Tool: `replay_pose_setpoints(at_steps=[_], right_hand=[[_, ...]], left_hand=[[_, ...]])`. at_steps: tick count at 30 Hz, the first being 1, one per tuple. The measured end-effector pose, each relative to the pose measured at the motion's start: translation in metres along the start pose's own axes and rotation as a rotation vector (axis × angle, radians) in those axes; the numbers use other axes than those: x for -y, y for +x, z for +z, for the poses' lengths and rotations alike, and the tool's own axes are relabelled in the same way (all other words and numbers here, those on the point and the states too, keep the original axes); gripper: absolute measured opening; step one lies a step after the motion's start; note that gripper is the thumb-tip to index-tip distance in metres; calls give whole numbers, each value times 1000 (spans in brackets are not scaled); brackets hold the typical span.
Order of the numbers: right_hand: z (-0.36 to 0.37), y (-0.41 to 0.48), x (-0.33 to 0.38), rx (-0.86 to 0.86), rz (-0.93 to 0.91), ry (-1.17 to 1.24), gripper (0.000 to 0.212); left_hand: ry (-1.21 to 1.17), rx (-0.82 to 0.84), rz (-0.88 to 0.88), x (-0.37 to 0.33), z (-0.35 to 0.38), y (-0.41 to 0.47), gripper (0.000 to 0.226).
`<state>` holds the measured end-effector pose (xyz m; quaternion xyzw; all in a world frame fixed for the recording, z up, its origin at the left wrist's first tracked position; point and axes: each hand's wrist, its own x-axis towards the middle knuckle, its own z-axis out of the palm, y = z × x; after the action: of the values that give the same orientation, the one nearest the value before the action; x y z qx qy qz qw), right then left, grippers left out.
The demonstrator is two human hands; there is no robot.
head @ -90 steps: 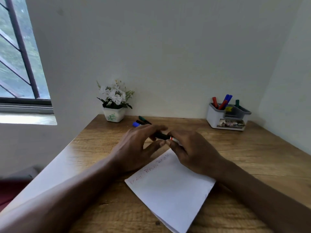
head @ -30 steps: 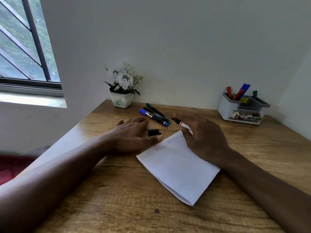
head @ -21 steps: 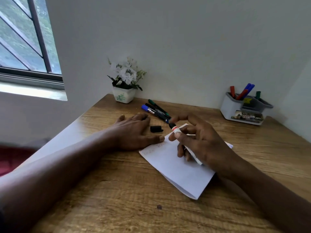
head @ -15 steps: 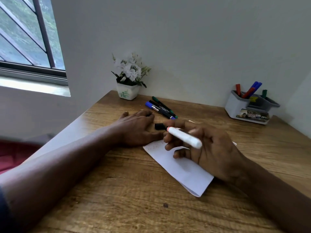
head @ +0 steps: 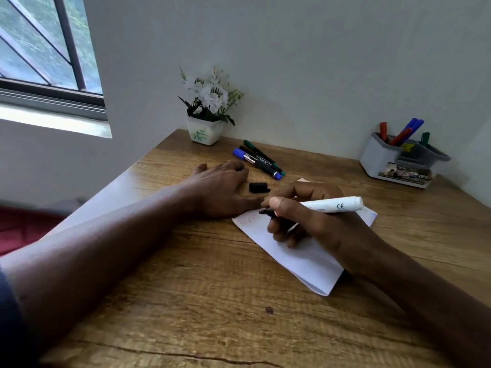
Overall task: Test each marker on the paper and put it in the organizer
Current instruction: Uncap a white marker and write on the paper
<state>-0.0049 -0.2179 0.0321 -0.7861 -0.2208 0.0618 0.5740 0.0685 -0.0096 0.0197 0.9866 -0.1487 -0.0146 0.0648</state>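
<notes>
A wooden desk (head: 186, 301) fills a pale corner beneath a barred window (head: 39, 49), with a small pot of white flowers (head: 204, 131) at its back edge, and here you are midway through testing a marker. Your right hand (head: 313, 221) grips the white marker (head: 332, 204) in a writing hold, thumb and fingers curled round its front end. Its dark tip points down and left at the upper corner of the folded paper (head: 305, 261), where faint scribbles (head: 247, 220) show. Whether the tip touches the sheet cannot be told from this angle. Your left hand (head: 223, 189) lies flat, palm down, fingers relaxed and holding nothing, its thumb just beside the paper's corner. The black cap (head: 258, 187) lies on the wood between your two hands, just beyond the paper. Three capped markers (head: 259, 163) lie bunched past your left hand. The grey-and-white organizer (head: 374, 160) stands well apart at the far right by the wall, with several stored markers (head: 403, 131) upright in it. The step in hand looks to be the test stroke. Next you will likely need a short line on the paper, then the cap picked up and pressed on squarely before the long reach across to the organizer
</notes>
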Motion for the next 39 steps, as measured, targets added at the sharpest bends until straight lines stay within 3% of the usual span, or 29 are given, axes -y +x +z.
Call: replay_pose_setpoints(at_steps=[3,9,12,21,39], right_hand=[[5,2,0,33,26,-18,11],[12,0,-5,-20,-26,-143,6],[14,0,-7,-51,-73,-169,17],[20,1,-4,-54,-137,-346,14],[20,1,-7,-110,-158,-379,17]], left_hand=[[10,-5,6,1,1,2,90],[5,-24,6,0,3,0,97],[1,-20,9,0,2,0,101],[4,-6,2,0,1,1,96],[8,-20,4,0,2,0,95]])
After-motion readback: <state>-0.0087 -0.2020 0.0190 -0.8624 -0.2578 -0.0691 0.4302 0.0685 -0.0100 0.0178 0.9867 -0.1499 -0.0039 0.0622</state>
